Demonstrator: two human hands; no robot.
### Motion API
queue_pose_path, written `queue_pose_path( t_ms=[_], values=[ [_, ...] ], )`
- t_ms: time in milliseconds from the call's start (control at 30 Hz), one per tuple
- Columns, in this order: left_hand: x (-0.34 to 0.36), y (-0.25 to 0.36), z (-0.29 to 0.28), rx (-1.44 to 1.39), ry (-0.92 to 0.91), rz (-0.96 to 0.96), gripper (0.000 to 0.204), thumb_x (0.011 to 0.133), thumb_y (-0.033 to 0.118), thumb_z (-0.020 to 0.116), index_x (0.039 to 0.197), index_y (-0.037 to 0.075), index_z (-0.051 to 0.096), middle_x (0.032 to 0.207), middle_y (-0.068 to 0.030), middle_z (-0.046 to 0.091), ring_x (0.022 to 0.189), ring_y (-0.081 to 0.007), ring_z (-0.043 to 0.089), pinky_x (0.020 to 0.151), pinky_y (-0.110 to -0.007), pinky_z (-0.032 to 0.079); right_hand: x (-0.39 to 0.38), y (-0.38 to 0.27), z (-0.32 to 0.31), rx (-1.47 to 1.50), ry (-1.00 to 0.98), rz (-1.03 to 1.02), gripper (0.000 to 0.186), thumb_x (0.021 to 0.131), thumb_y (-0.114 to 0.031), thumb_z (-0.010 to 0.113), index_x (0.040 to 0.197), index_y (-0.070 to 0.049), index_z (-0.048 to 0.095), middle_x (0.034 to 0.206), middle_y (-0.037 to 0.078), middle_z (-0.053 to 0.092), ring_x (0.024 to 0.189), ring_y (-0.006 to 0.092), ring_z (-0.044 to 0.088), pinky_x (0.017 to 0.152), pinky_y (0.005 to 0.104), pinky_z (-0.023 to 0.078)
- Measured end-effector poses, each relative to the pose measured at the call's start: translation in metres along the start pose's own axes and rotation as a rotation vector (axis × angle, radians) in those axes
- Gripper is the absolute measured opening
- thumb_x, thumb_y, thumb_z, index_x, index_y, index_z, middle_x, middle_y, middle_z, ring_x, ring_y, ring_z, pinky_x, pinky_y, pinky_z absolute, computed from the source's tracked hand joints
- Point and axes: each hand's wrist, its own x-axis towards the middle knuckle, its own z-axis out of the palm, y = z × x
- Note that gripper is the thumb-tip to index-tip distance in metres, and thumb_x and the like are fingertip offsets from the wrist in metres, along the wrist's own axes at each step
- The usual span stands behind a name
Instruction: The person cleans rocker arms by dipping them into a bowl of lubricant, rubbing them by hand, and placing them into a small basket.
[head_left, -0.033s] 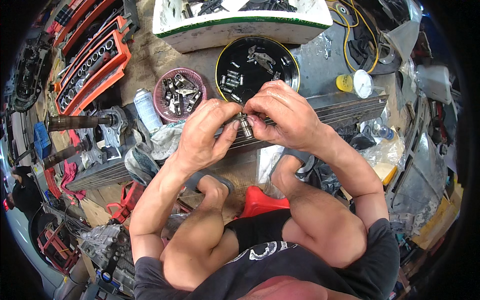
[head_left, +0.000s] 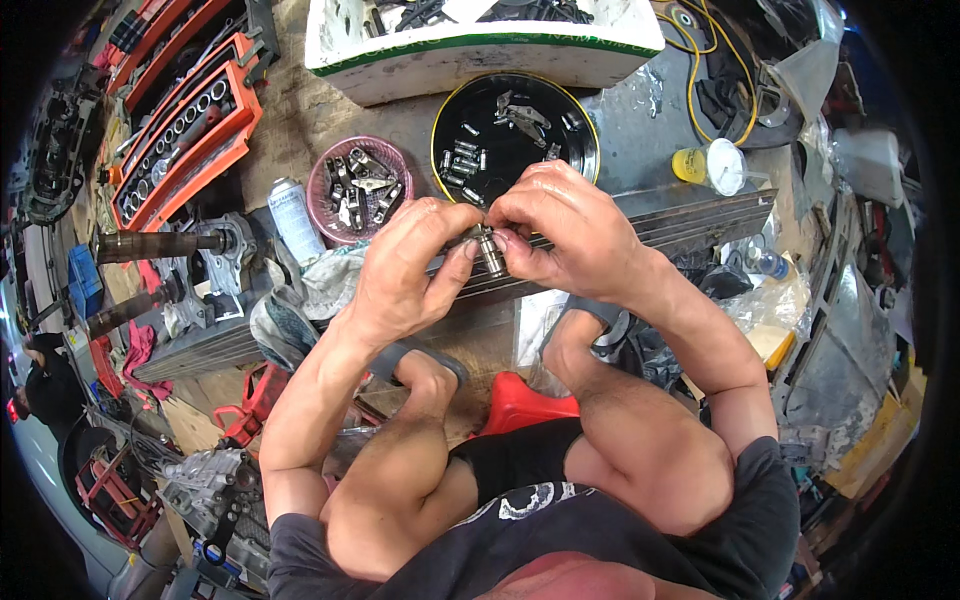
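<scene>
A small shiny metal valve lifter, a grooved cylinder, is pinched between my two hands just in front of the black basin. My left hand is closed on its upper end with thumb and forefinger. From the other side, the fingertips of my right hand press on the same end, which they partly hide. Several similar small cylinders and a few rocker arms lie in the black basin with a yellow rim. More rocker arms fill a pink basket on the left.
Behind the basin stands a white foam box of dark parts. A spray can, a rag and an orange socket case lie leftward. A cup with a white lid stands to the right, near a yellow cable.
</scene>
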Motion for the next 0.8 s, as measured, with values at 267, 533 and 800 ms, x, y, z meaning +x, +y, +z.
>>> queue_pose_path(
  t_ms=[267,533,800],
  values=[
    [-0.002,-0.009,-0.005,-0.125,0.032,-0.020,0.030,0.087,-0.001,0.070,0.116,0.001,0.064,0.109,-0.0142,0.070,0.096,-0.0272,0.069,0.083,-0.036,0.055,0.003,-0.007,0.000,0.238,0.108,0.410,0.023,0.085,-0.014,0.078,0.103,-0.002,0.068,0.089,0.008,0.069,0.078,0.0202,0.067,0.070,0.0333,0.055],
    [-0.009,-0.007,0.005,-0.170,0.215,-0.105,0.038,0.080,-0.008,0.077,0.113,0.001,0.061,0.114,-0.0161,0.072,0.105,-0.0274,0.071,0.088,-0.035,0.056,-0.001,-0.005,-0.004,0.522,-0.049,0.424,0.031,0.085,-0.013,0.080,0.110,0.001,0.068,0.098,0.010,0.070,0.081,0.0175,0.069,0.075,0.0307,0.055],
    [-0.007,-0.002,0.004,-0.088,0.225,0.121,0.039,0.072,-0.008,0.082,0.104,0.003,0.062,0.107,-0.0170,0.074,0.090,-0.0268,0.072,0.082,-0.036,0.056,-0.007,0.006,-0.004,0.711,-0.136,0.343,0.026,0.092,-0.011,0.073,0.113,0.002,0.066,0.107,0.011,0.068,0.099,0.0185,0.065,0.088,0.0328,0.052]
  ],
)
